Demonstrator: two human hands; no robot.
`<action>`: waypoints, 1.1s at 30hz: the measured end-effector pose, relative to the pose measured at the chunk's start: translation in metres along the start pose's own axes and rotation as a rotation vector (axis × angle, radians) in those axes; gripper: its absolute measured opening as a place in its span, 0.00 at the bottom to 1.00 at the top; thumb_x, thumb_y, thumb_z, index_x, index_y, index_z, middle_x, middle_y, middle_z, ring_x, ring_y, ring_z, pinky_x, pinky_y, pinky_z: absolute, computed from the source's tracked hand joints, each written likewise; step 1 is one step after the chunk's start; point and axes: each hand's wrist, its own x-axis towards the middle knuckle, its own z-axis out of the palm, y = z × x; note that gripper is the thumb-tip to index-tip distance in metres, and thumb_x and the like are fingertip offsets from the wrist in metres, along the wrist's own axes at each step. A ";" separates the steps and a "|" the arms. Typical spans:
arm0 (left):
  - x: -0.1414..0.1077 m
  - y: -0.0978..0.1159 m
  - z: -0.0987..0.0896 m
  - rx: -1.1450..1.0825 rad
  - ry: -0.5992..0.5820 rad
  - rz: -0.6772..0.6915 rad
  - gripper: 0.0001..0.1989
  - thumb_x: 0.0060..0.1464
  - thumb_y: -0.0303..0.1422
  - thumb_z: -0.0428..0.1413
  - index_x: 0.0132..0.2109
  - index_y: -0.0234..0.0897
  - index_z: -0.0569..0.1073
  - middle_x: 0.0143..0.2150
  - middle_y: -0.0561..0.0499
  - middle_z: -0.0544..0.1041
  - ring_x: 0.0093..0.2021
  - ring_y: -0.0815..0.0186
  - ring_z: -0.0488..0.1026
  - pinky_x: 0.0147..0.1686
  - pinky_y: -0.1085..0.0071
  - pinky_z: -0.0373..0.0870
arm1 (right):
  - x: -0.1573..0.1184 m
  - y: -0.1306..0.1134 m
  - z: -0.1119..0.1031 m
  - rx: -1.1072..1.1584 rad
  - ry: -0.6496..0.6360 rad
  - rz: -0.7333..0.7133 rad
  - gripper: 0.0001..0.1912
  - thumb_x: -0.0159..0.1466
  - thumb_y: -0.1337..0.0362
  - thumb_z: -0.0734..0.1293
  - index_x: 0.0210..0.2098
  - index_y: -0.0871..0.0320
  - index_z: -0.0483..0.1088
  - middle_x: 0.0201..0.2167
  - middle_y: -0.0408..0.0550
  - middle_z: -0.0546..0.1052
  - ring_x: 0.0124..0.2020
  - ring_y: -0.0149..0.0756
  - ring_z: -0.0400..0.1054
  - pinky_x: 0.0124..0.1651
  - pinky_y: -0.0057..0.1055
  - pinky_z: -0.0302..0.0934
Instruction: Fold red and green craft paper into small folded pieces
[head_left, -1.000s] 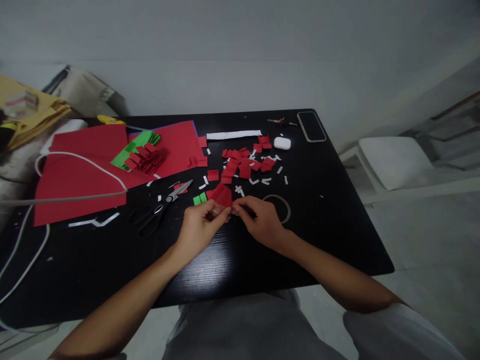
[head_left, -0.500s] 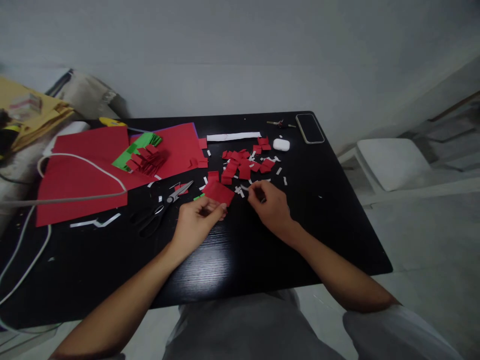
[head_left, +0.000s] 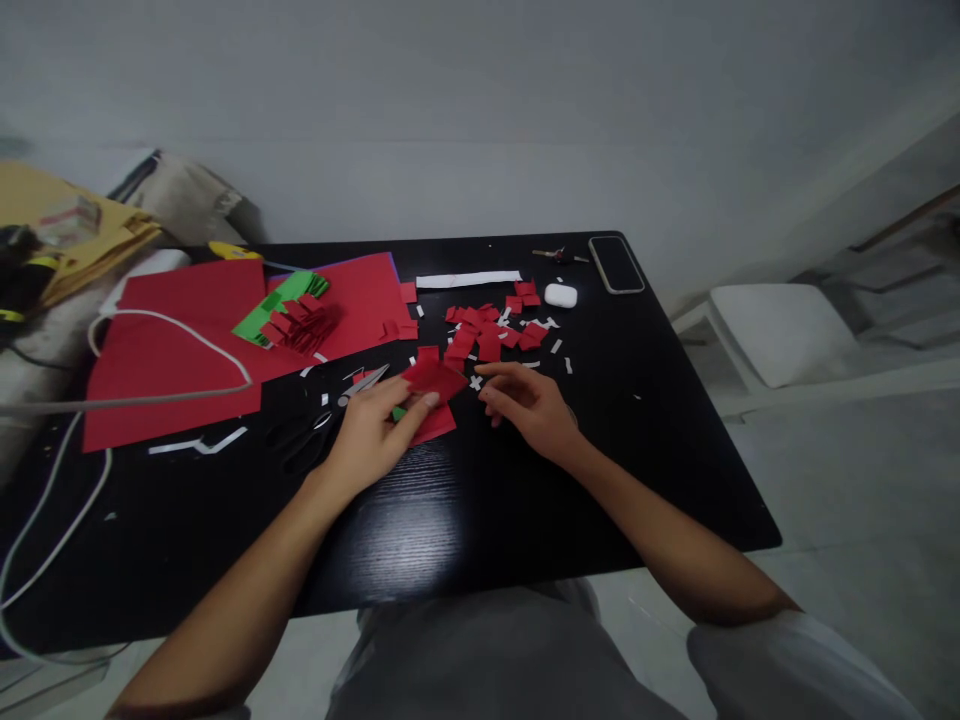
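A red paper [head_left: 437, 376] is held near the table's [head_left: 540, 520] middle, its fold opened; the upper flap is pointed toward 3 o'clock, its long axis laid roughly from 9 to 3, and a lower panel is spread toward 4. It is pinched by the left hand [head_left: 379, 430], whose forearm is stretched from 7 o'clock. The right hand [head_left: 529, 408] is poised at 3 o'clock, fingers loosely curled, thumb and forefinger parted. Scissors [head_left: 322, 421] are seen between 8 and 9.

Red paper piece [head_left: 435, 378] | thin, smooth | two flaps showing, parted | tilted | pinched in left hand [head_left: 373, 430]
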 end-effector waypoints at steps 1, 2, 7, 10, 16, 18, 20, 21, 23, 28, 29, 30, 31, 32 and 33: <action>0.000 0.000 0.000 0.058 -0.031 0.066 0.10 0.66 0.36 0.57 0.38 0.38 0.80 0.34 0.49 0.81 0.34 0.64 0.77 0.36 0.70 0.71 | -0.001 -0.001 0.000 0.039 -0.038 0.001 0.17 0.65 0.58 0.74 0.52 0.53 0.78 0.37 0.45 0.80 0.34 0.34 0.76 0.32 0.30 0.73; -0.001 0.000 0.000 0.095 -0.064 0.114 0.10 0.67 0.36 0.56 0.39 0.38 0.80 0.35 0.49 0.81 0.35 0.64 0.76 0.37 0.70 0.71 | -0.001 -0.003 0.000 0.042 -0.056 -0.022 0.18 0.64 0.58 0.75 0.52 0.52 0.78 0.41 0.47 0.81 0.37 0.35 0.76 0.35 0.30 0.74; -0.003 0.002 0.002 0.109 -0.220 0.136 0.13 0.71 0.36 0.53 0.38 0.38 0.78 0.34 0.50 0.77 0.34 0.65 0.74 0.36 0.71 0.70 | -0.004 -0.007 0.001 -0.039 -0.042 -0.158 0.13 0.64 0.57 0.77 0.47 0.52 0.80 0.46 0.49 0.82 0.45 0.38 0.77 0.46 0.35 0.75; -0.003 0.005 0.002 0.069 -0.307 0.132 0.11 0.71 0.36 0.53 0.42 0.38 0.78 0.36 0.50 0.78 0.34 0.66 0.74 0.36 0.71 0.70 | -0.005 -0.005 0.003 -0.029 -0.036 -0.101 0.11 0.64 0.56 0.76 0.42 0.53 0.79 0.41 0.47 0.83 0.43 0.38 0.79 0.48 0.37 0.76; -0.001 0.010 0.001 0.014 -0.349 0.167 0.10 0.70 0.34 0.54 0.40 0.38 0.77 0.30 0.54 0.75 0.27 0.70 0.69 0.30 0.74 0.65 | -0.005 -0.002 0.005 0.124 -0.097 0.005 0.18 0.62 0.56 0.78 0.50 0.52 0.77 0.42 0.47 0.84 0.42 0.38 0.80 0.50 0.39 0.77; -0.001 0.010 0.000 0.007 -0.351 0.159 0.10 0.69 0.34 0.55 0.37 0.38 0.76 0.28 0.55 0.74 0.27 0.70 0.68 0.29 0.74 0.64 | -0.004 -0.003 0.004 0.118 -0.122 0.029 0.12 0.63 0.57 0.77 0.44 0.53 0.79 0.40 0.46 0.84 0.41 0.38 0.80 0.49 0.38 0.77; -0.001 0.009 -0.001 0.003 -0.341 0.126 0.11 0.68 0.35 0.56 0.35 0.38 0.76 0.27 0.55 0.73 0.27 0.70 0.69 0.29 0.74 0.64 | -0.004 -0.003 0.003 0.099 -0.110 0.041 0.09 0.63 0.58 0.77 0.41 0.54 0.80 0.39 0.46 0.85 0.40 0.38 0.80 0.49 0.38 0.76; -0.001 0.008 -0.001 -0.002 -0.329 0.096 0.11 0.67 0.36 0.57 0.35 0.38 0.76 0.28 0.55 0.74 0.27 0.70 0.69 0.29 0.74 0.64 | -0.004 -0.003 0.002 0.089 -0.095 0.037 0.08 0.63 0.59 0.77 0.40 0.54 0.80 0.39 0.45 0.85 0.40 0.38 0.80 0.48 0.38 0.76; 0.000 0.006 -0.002 -0.034 -0.290 0.006 0.13 0.66 0.39 0.58 0.34 0.38 0.77 0.28 0.54 0.75 0.28 0.69 0.70 0.30 0.74 0.65 | -0.004 -0.003 0.001 0.062 -0.070 -0.008 0.07 0.63 0.60 0.77 0.40 0.53 0.81 0.38 0.45 0.85 0.40 0.38 0.80 0.48 0.38 0.76; 0.003 0.002 0.001 -0.329 -0.295 -0.319 0.24 0.66 0.48 0.54 0.27 0.38 0.77 0.24 0.51 0.76 0.24 0.68 0.70 0.26 0.72 0.65 | -0.005 -0.004 0.000 -0.193 0.006 -0.374 0.05 0.68 0.67 0.73 0.40 0.50 0.82 0.41 0.47 0.85 0.45 0.39 0.79 0.53 0.42 0.74; 0.003 0.003 0.002 -0.384 -0.323 -0.365 0.25 0.66 0.50 0.54 0.27 0.38 0.78 0.23 0.51 0.75 0.23 0.68 0.68 0.24 0.72 0.64 | -0.006 -0.004 0.000 -0.270 0.030 -0.458 0.07 0.69 0.68 0.72 0.40 0.49 0.82 0.42 0.47 0.85 0.46 0.40 0.79 0.54 0.44 0.73; 0.003 0.004 0.004 -0.426 -0.344 -0.400 0.24 0.64 0.51 0.56 0.28 0.37 0.78 0.23 0.51 0.75 0.22 0.69 0.67 0.23 0.72 0.63 | -0.007 -0.004 0.001 -0.340 0.051 -0.538 0.09 0.69 0.69 0.72 0.41 0.48 0.83 0.42 0.47 0.85 0.46 0.40 0.78 0.54 0.45 0.73; 0.003 0.005 0.006 -0.456 -0.352 -0.424 0.23 0.62 0.51 0.58 0.29 0.37 0.78 0.23 0.52 0.74 0.22 0.70 0.66 0.23 0.73 0.62 | -0.008 -0.003 0.002 -0.399 0.067 -0.610 0.10 0.69 0.70 0.71 0.43 0.47 0.83 0.43 0.47 0.84 0.47 0.41 0.78 0.53 0.45 0.73; 0.002 0.006 0.009 -0.481 -0.344 -0.442 0.21 0.60 0.51 0.61 0.30 0.37 0.78 0.24 0.53 0.73 0.22 0.71 0.66 0.23 0.74 0.61 | -0.009 -0.003 0.002 -0.442 0.080 -0.674 0.11 0.69 0.71 0.71 0.44 0.47 0.82 0.43 0.46 0.84 0.48 0.41 0.77 0.52 0.45 0.74; 0.002 0.007 0.011 -0.505 -0.321 -0.454 0.20 0.58 0.50 0.63 0.31 0.37 0.79 0.24 0.54 0.73 0.23 0.71 0.65 0.24 0.74 0.62 | -0.010 -0.001 0.003 -0.473 0.085 -0.727 0.12 0.69 0.71 0.72 0.45 0.47 0.82 0.43 0.46 0.84 0.48 0.41 0.76 0.52 0.45 0.74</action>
